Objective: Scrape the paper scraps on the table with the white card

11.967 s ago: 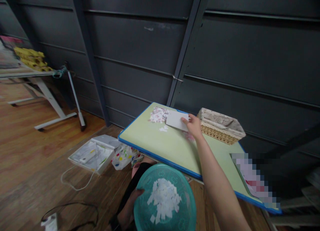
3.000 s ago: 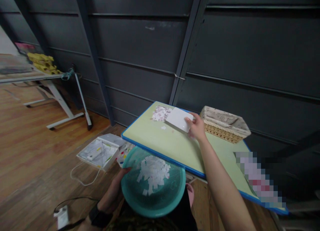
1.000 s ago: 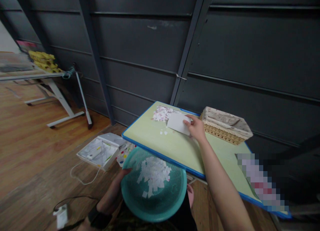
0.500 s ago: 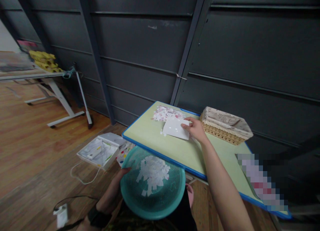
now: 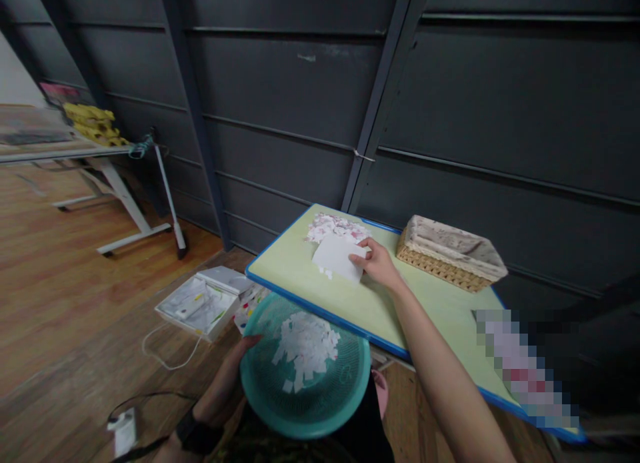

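My right hand (image 5: 376,261) pinches the right edge of a white card (image 5: 339,256), thumb on top, just above the green board. The card touches or overlaps the front of a heap of small paper scraps (image 5: 333,226); a few loose bits lie by its lower left edge. My left hand (image 5: 246,346) grips the left rim of a teal mesh basin (image 5: 345,403), thumb inside, the other fingers hidden beneath. White paper pieces (image 5: 305,346) are piled in the basin, which sits over my lap against the board's near edge.
The green board with blue edging (image 5: 385,309) carries a cloth-lined wicker basket (image 5: 445,269) and a pixelated flat item (image 5: 525,369) at the right. An open white box (image 5: 200,306) and a white adapter (image 5: 124,433) with cables lie on the floor, left. A dark panelled wall stands behind.
My right hand has moved a little left with the white card, nearer the loose bits. The glare on the card has gone. My left hand and the basin stay put.
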